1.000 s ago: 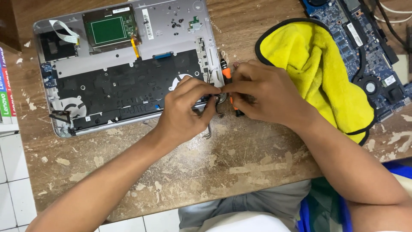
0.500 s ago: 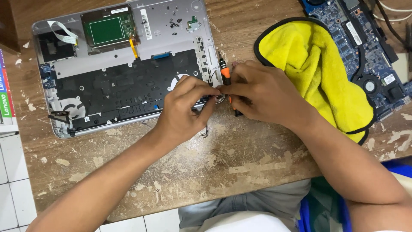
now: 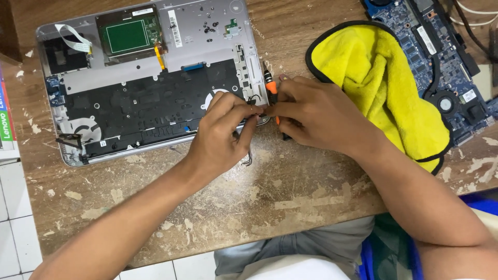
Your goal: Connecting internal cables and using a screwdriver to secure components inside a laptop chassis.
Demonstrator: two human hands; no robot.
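Head view is showing the left hand (image 3: 220, 137) and right hand (image 3: 316, 116) pinching together at the near right corner of the opened silver laptop base (image 3: 150, 78), the right also gripping an orange-and-black screwdriver (image 3: 270, 87), so keeping fingertips steady there is probably helping.

- Worn wooden table (image 3: 290, 207), brown top with lots of pale chipped patches and scratches.
- White tiled floor (image 3: 21, 243) shows past the table's left and lower edges, grey grout lines.
- Dark wood (image 3: 9, 31) at the top left corner.
- Light's even, pretty soft shadows.
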